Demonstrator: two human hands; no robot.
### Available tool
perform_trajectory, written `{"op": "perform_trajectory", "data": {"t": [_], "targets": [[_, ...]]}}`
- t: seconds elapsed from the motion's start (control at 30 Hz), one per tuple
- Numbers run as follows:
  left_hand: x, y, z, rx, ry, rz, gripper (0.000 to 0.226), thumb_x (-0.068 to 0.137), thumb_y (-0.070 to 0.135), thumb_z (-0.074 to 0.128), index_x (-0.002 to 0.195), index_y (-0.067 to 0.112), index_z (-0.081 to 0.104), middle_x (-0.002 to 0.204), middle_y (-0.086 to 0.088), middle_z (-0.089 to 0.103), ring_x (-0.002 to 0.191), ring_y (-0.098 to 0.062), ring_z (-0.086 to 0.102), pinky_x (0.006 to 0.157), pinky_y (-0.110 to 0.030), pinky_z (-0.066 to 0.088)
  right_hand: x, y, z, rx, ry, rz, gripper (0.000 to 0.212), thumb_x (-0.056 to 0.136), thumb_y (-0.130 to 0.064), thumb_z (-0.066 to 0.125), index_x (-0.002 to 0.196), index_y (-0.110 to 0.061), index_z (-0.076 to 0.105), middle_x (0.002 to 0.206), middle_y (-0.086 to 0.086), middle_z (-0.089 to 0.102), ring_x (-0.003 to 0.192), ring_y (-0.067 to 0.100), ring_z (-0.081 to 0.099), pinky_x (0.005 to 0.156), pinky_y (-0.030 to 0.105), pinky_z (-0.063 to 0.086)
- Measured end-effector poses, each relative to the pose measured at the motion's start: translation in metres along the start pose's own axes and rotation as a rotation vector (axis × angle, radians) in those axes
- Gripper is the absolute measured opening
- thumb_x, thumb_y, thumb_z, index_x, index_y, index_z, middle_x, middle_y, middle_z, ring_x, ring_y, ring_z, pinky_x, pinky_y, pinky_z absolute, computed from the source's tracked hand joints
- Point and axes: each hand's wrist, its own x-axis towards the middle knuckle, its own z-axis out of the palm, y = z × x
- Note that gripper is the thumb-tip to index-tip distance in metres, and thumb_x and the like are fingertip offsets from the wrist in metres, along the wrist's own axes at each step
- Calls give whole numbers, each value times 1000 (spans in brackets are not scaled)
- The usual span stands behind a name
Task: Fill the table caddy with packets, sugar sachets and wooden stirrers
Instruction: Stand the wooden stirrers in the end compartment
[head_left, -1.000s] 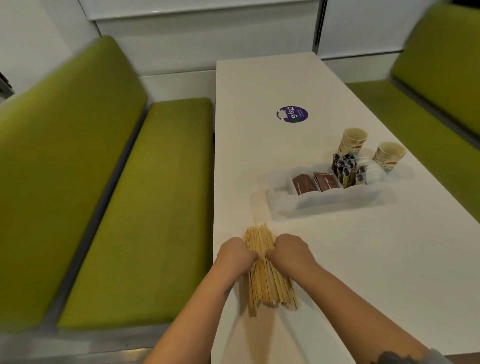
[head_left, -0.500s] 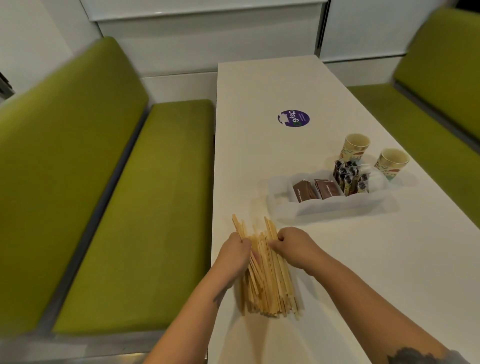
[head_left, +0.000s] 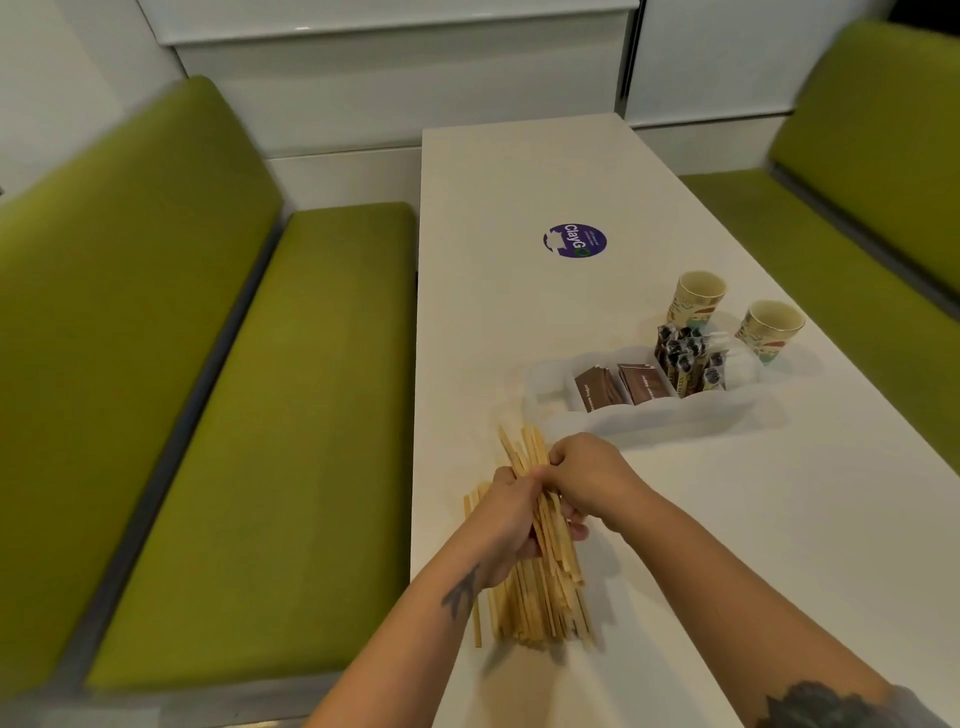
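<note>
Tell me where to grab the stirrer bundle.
Probably around the middle of the stirrers, from both sides: they are long, loose and splayed at the ends. The left hand and right hand already grip there.

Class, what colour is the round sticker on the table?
Purple with white lettering: the round sticker, seen in the head view.

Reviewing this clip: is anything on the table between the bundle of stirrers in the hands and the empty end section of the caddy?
Nothing visible. The wooden stirrers are held by the left hand and right hand, and only bare table lies between them and the caddy, whose near left compartment looks empty.
</note>
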Motion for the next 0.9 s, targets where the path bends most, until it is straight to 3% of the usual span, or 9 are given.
{"op": "perform_trajectory", "data": {"t": [0.17,0.3,0.37,0.47,0.53,0.6,0.7,0.8,0.9], "targets": [[4,-1,9,77,-48,25,28,99,13,37,127,9,33,87,-9,61,70,-18,65,77,-39,56,0,15,-10,56,126,-35,37,86,-32,66,58,-16,48,52,-3,50,49,9,46,50,23,33],[8,0,15,204,-36,145,22,99,18,38,120,16,43,89,-4,57,73,-13,60,79,-38,54,-3,27,-22,168,176,-65,21,82,-34,70,71,-19,59,66,-6,59,63,10,54,55,24,38],[9,2,22,250,-55,240,22,100,20,36,120,21,45,94,-3,57,76,-10,58,75,-27,51,-8,28,-28,323,192,-103,20,84,-31,69,96,-18,60,81,-4,62,74,13,59,63,24,44],[5,10,34,334,-95,419,27,102,16,33,126,21,45,92,1,58,76,-4,56,68,-10,47,-20,24,-36,564,244,-233,70,81,-27,73,138,-25,32,116,-3,55,80,11,62,68,27,52],[3,13,42,406,-127,540,33,101,10,33,130,20,44,91,10,58,82,5,58,68,-5,46,-25,22,-41,574,332,-339,97,74,-27,79,145,-38,14,127,-6,47,103,14,59,83,30,51],[3,14,49,441,-137,618,37,100,6,34,134,18,40,101,17,56,91,18,54,75,-5,45,-29,21,-43,514,417,-437,104,71,-23,81,144,-45,10,121,-8,51,106,11,56,86,21,46],[8,14,57,411,-151,688,45,100,4,34,138,26,33,112,18,55,99,9,54,80,-9,46,-29,24,-41,426,583,-558,78,83,-14,69,142,-41,25,101,-9,60,92,6,60,80,18,46],[12,12,64,394,-165,732,52,99,-1,31,122,46,34,104,26,52,95,15,53,82,-11,46,-31,33,-36,396,673,-605,39,92,-16,58,127,-30,49,96,-12,62,90,3,60,78,18,46],[20,-1,69,343,-152,677,39,102,2,28,109,34,48,96,14,60,93,9,57,82,-14,47,-31,46,-26,338,764,-659,15,94,-23,52,107,-19,60,93,-15,60,88,0,57,73,12,45]]}}
